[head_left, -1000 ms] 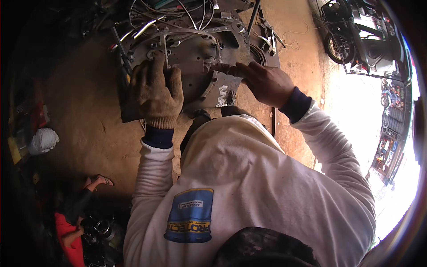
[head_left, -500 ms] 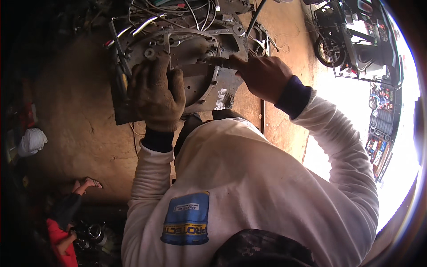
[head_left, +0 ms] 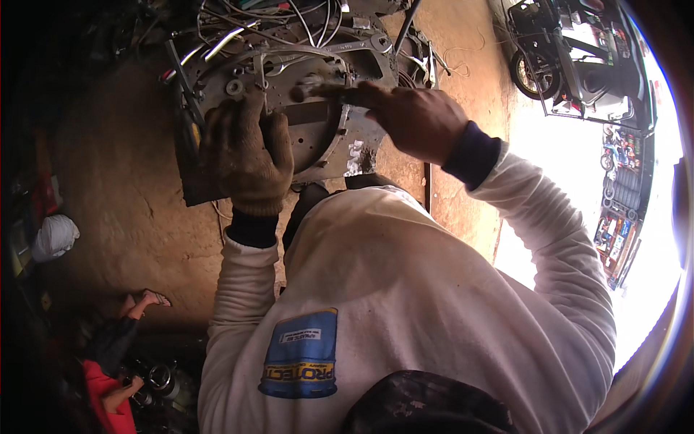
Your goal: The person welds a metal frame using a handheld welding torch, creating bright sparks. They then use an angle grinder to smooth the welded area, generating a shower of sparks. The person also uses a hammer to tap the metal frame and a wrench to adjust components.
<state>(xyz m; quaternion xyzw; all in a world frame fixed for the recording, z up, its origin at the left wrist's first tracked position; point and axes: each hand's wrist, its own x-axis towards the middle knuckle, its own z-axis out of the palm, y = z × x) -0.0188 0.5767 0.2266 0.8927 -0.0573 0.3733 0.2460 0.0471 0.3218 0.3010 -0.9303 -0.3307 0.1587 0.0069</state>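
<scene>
My right hand (head_left: 421,119), bare, grips a hammer (head_left: 312,89) by its handle. The hammer's head is smeared by motion above a worn metal plate with a round, curved rim (head_left: 356,137). My left hand (head_left: 249,155) wears a brown knit glove and is closed at the plate's left part. A narrow metal bar (head_left: 261,70) stands out past its index finger; its lower end is hidden by the glove. Next to these fingers lies a metal ring like a nut or washer (head_left: 234,87). A combination wrench (head_left: 361,45) lies across the plate's far side.
Loose cables (head_left: 318,22) and pliers with red grips (head_left: 184,61) lie at the far side of the worktop. A motorbike (head_left: 538,72) is parked at the far right. At the lower left a person in red (head_left: 108,394) sits near metal parts. A white bundle (head_left: 55,237) lies left.
The hammer in my right hand has swung left toward the narrow bar. My left hand stays closed beside the bar. The whole view has shifted slightly.
</scene>
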